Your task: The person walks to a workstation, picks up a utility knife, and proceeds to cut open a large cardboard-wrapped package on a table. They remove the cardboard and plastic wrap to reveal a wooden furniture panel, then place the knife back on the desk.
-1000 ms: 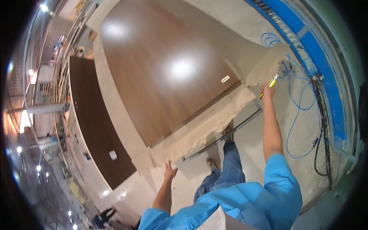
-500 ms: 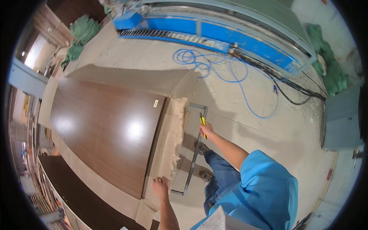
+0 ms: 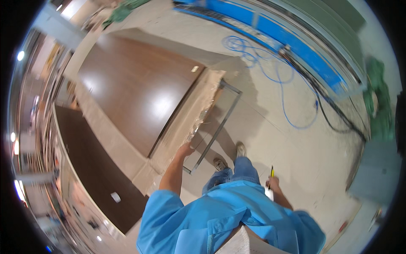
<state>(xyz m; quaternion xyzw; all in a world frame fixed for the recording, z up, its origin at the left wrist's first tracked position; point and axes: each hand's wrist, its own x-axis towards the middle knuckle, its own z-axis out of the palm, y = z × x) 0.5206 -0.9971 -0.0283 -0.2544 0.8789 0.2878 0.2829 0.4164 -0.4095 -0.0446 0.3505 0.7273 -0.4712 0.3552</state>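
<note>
A yellow and black utility knife [image 3: 272,172] is gripped in my right hand [image 3: 275,184], low beside my right hip and away from the panel. Something white [image 3: 269,194] shows just below that hand; its kind is unclear. My left hand [image 3: 184,150] is closed at the ragged edge of the cardboard [image 3: 172,139], its fingers partly hidden. On the cardboard lies a large glossy brown wooden panel [image 3: 135,89] with a small pale label [image 3: 195,69] near its far right corner. A grey metal frame [image 3: 216,133] sticks out from under the cardboard's right side.
At the left stands another dark brown panel [image 3: 97,165] with a white sticker [image 3: 115,197]. Blue hose [image 3: 282,99] lies coiled on the floor before a long blue machine [image 3: 292,46]. Black cables [image 3: 336,112] run rightward to a grey cabinet [image 3: 374,169]. My shoes [image 3: 241,149] are beside the metal frame.
My right hand has swung back from the cardboard toward my right side with the knife. My left hand has shifted to the cardboard's torn edge. My body and the view have turned.
</note>
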